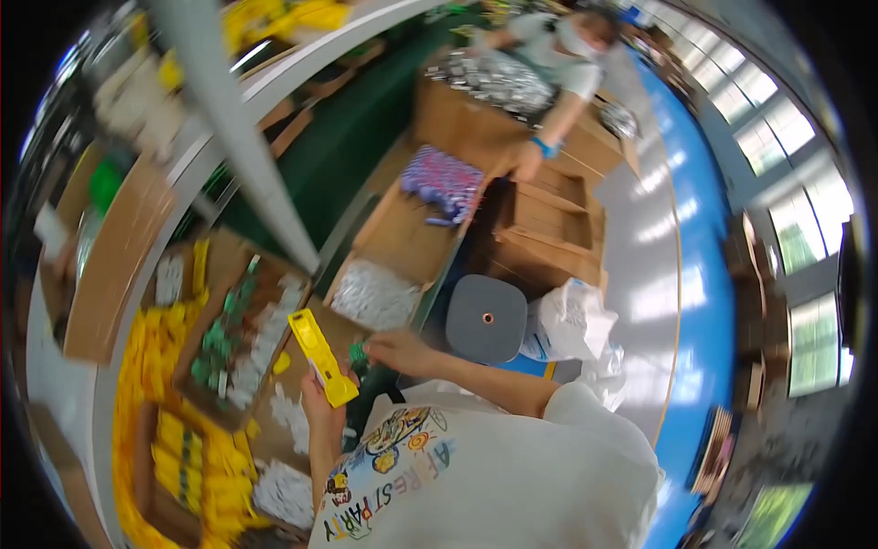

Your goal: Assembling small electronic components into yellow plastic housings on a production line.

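A long yellow plastic part (322,357) with small openings along it is held up in my left hand (322,407), whose fingers are closed around its lower end. Just to its right, my right hand (400,351) pinches a small green part (358,352), apart from the yellow one. Left of my hands lies a shallow cardboard tray (187,384) holding rows of green pieces (218,339) and pale clear pieces (261,352). Many similar yellow parts (146,366) are heaped farther left.
A cardboard tray (389,240) beyond my hands holds purple-and-pink items (439,183) and small whitish pieces (375,295). A grey stool (487,318) and a white bag (572,320) stand right. Another person (560,64) reaches over cardboard boxes. A pale post (242,128) rises at the bench.
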Available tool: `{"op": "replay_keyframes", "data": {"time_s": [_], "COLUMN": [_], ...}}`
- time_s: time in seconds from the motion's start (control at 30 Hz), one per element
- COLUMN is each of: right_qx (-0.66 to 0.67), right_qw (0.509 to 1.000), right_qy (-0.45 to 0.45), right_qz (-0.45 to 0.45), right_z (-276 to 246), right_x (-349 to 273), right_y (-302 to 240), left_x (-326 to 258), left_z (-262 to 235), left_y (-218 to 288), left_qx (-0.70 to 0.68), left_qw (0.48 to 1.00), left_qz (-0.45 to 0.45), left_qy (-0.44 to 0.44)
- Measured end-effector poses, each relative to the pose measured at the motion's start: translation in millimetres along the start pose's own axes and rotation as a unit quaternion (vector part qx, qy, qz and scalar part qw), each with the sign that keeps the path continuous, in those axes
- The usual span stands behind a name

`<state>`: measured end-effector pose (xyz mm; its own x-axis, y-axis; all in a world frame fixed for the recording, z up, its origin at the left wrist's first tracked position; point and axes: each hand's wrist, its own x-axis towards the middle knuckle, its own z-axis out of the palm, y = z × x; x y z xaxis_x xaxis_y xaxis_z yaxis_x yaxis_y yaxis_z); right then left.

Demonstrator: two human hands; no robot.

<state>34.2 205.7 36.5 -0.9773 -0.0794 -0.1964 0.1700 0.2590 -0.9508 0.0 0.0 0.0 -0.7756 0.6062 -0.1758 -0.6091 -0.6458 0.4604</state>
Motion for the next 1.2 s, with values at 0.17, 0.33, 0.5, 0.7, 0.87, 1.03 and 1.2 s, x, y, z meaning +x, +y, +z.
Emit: {"op": "replay_keyframes", "data": {"time_s": [0.17, 0.33, 0.5, 0.7, 0.87, 1.03, 1.2], "right_qx": [0.029, -0.091, -0.08, -0.136, -0.142, -0.162, -0.159], "right_qw": [0.993, 0.949, 0.929, 0.911, 0.92, 0.913, 0.934], "right_qy": [-0.076, -0.147, -0.218, -0.18, -0.229, -0.194, -0.225], "right_qz": [-0.081, -0.264, -0.287, -0.344, -0.285, -0.321, -0.23], "right_z": [55, 102, 130, 139, 132, 134, 129], "right_x": [28, 38, 40, 38, 33, 32, 35], "right_y": [-53, -101, -103, -110, -116, -117, -108], "left_x": [-70, -95, -100, -102, -99, -98, -100], "left_z": [20, 38, 44, 37, 40, 46, 35], "left_y": [22, 45, 43, 36, 39, 42, 36], "left_qx": [-0.088, -0.038, -0.044, -0.065, -0.057, -0.032, 0.054], "left_qw": [0.963, 0.937, 0.923, 0.925, 0.932, 0.921, 0.913], "left_qz": [0.132, 0.25, 0.31, 0.307, 0.29, 0.305, 0.319], "left_qy": [0.219, 0.24, 0.225, 0.216, 0.211, 0.241, 0.248]}}
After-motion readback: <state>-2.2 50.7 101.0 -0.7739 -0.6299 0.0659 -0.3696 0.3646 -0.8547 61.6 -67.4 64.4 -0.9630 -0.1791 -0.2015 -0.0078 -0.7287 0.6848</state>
